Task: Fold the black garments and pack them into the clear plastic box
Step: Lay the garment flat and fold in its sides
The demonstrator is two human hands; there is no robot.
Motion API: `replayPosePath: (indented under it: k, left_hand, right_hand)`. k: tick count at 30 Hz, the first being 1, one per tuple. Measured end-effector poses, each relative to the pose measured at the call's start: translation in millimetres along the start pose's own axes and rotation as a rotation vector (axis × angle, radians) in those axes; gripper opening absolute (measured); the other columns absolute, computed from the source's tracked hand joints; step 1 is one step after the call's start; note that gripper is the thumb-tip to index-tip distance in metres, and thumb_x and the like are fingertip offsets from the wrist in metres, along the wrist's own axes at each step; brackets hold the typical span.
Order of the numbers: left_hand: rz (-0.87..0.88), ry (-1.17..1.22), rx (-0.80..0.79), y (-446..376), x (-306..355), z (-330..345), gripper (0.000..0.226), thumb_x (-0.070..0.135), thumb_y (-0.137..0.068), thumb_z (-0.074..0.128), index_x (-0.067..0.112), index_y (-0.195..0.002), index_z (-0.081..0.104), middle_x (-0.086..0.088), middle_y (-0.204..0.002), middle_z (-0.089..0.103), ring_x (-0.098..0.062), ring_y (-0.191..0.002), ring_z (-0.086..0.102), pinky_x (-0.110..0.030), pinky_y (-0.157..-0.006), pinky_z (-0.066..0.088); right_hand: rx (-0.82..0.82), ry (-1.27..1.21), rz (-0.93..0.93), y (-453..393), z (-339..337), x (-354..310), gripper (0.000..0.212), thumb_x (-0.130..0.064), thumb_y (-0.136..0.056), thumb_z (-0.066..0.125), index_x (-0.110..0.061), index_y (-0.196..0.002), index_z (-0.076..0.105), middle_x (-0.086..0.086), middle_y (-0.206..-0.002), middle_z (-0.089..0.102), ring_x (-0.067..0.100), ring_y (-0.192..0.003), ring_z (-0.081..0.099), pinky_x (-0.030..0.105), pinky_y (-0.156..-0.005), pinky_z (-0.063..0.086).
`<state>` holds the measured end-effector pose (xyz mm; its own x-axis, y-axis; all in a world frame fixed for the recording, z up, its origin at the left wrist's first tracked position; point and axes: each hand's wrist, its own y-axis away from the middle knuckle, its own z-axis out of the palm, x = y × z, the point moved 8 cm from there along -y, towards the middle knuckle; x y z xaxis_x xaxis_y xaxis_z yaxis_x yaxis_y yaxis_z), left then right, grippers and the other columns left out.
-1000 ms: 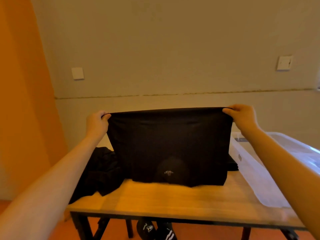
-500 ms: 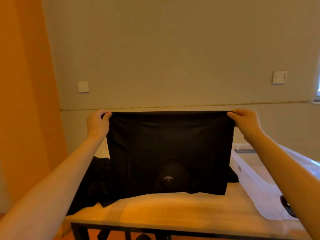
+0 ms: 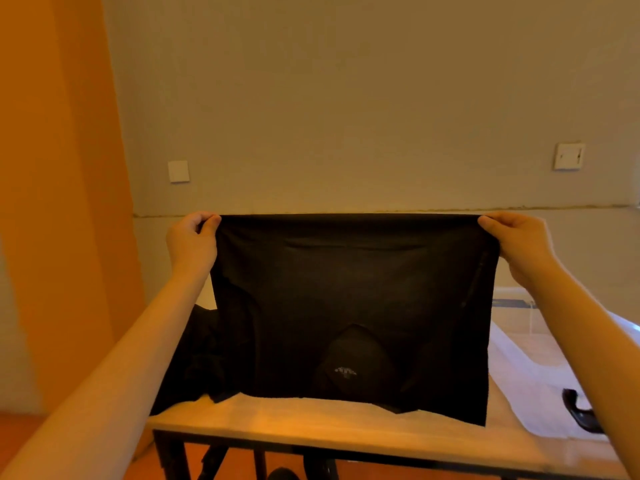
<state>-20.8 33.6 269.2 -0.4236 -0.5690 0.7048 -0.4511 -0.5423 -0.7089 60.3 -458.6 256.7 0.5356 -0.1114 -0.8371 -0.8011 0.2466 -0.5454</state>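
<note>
A black garment (image 3: 349, 299) hangs stretched flat in front of me, its lower edge touching the wooden table (image 3: 311, 424). My left hand (image 3: 192, 242) pinches its upper left corner and my right hand (image 3: 516, 244) pinches its upper right corner. A small white logo shows near its bottom middle. Another pile of black garments (image 3: 197, 358) lies on the table's left end, partly hidden behind the held one. The clear plastic box (image 3: 519, 368) stands on the table at the right, partly behind my right forearm.
A black handle or clip (image 3: 578, 410) sits on the box's near side. Table legs and dark shapes show under the table's front edge. An orange wall runs along the left; a beige wall with two switch plates stands behind the table.
Both hands have raised the garment and spread it a bit wider. Its lower edge has lifted nearer the table's front, and my view has tilted upward.
</note>
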Motion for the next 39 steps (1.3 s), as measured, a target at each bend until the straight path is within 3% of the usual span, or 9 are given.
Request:
replayPosePath:
  k: [9,12,16,22,25,28,32,36,39]
  left_hand:
    - [-0.169,-0.149,-0.161,5.1,-82.7,50.8,0.019,0.019,-0.096,0.051,0.008,-0.099,0.066,-0.006,-0.093,0.062,-0.022,-0.09,0.057,-0.035,-0.079,0.045]
    - [-0.271,-0.246,-0.301,24.2,-142.8,84.5,0.02,0.02,-0.097,0.049,0.008,-0.094,0.065,-0.003,-0.081,0.06,-0.025,-0.082,0.059,-0.031,-0.067,0.043]
    - [-0.341,-0.36,-0.401,48.2,-207.3,125.1,0.017,0.018,-0.096,0.05,0.01,-0.086,0.061,0.001,-0.067,0.054,-0.012,-0.062,0.05,-0.024,-0.055,0.034]
    - [-0.342,-0.455,-0.516,46.8,-277.3,187.7,0.021,0.014,-0.095,0.053,0.003,-0.083,0.066,0.003,-0.06,0.052,-0.011,-0.055,0.048,-0.026,-0.056,0.036]
    - [-0.348,-0.492,-0.589,42.7,-302.7,211.9,0.02,0.016,-0.096,0.051,0.007,-0.085,0.065,-0.007,-0.076,0.063,-0.026,-0.073,0.06,-0.027,-0.056,0.038]
    - [-0.327,-0.604,-0.67,45.7,-315.5,220.9,0.03,0.021,-0.097,0.049,0.005,-0.121,0.056,-0.01,-0.117,0.061,-0.027,-0.106,0.058,-0.035,-0.082,0.047]
    - [-0.069,-0.915,-0.784,69.7,-297.2,209.1,0.043,0.03,-0.098,0.043,0.012,-0.137,0.044,-0.005,-0.136,0.051,-0.023,-0.125,0.047,-0.038,-0.103,0.038]
    - [-0.045,-1.197,-0.953,106.4,-293.4,171.7,0.055,0.042,-0.101,0.022,0.018,-0.15,0.015,0.001,-0.156,0.018,-0.019,-0.145,0.011,-0.042,-0.116,0.007]
    - [-0.14,-1.226,-1.073,117.3,-305.4,141.8,0.058,0.046,-0.1,0.014,0.019,-0.151,0.009,0.003,-0.158,0.006,-0.018,-0.146,0.001,-0.043,-0.116,0.001]
  right_hand:
    - [-0.106,0.225,0.168,-16.4,36.0,85.5,0.009,-0.016,-0.09,0.058,-0.011,-0.091,0.065,0.004,-0.08,0.062,0.018,-0.076,0.056,0.03,-0.068,0.047]
    - [-0.161,0.372,0.249,-22.8,53.4,150.0,0.017,-0.017,-0.09,0.058,-0.004,-0.096,0.067,0.013,-0.087,0.064,0.024,-0.08,0.058,0.037,-0.075,0.051]
    - [-0.299,0.591,0.39,-28.2,78.4,238.5,0.018,-0.021,-0.092,0.057,-0.006,-0.095,0.066,0.014,-0.089,0.065,0.031,-0.083,0.061,0.035,-0.07,0.048]
    - [-0.378,0.779,0.333,-51.1,109.3,311.3,0.018,-0.017,-0.091,0.058,-0.003,-0.094,0.069,0.01,-0.088,0.066,0.018,-0.076,0.055,0.029,-0.072,0.042]
    - [-0.369,0.888,0.342,-63.4,122.1,336.2,0.017,-0.017,-0.093,0.054,-0.007,-0.099,0.067,0.011,-0.099,0.067,0.02,-0.082,0.059,0.03,-0.075,0.046]
    - [-0.333,0.976,0.266,-63.5,134.7,333.0,0.023,-0.018,-0.095,0.049,-0.01,-0.112,0.062,0.008,-0.108,0.066,0.023,-0.095,0.062,0.031,-0.078,0.046]
    - [-0.459,0.952,0.217,-24.5,160.3,319.2,0.032,-0.022,-0.097,0.045,-0.011,-0.125,0.057,0.006,-0.112,0.065,0.02,-0.098,0.062,0.028,-0.081,0.047]
    - [-0.805,0.983,0.239,51.0,178.2,311.2,0.054,-0.039,-0.096,0.042,-0.017,-0.144,0.032,0.001,-0.15,0.031,0.015,-0.139,0.027,0.03,-0.113,0.023]
    - [-0.97,1.162,0.186,88.6,173.9,308.8,0.068,-0.056,-0.093,0.03,-0.023,-0.149,0.009,-0.004,-0.157,0.003,0.013,-0.144,-0.001,0.037,-0.117,0.004]
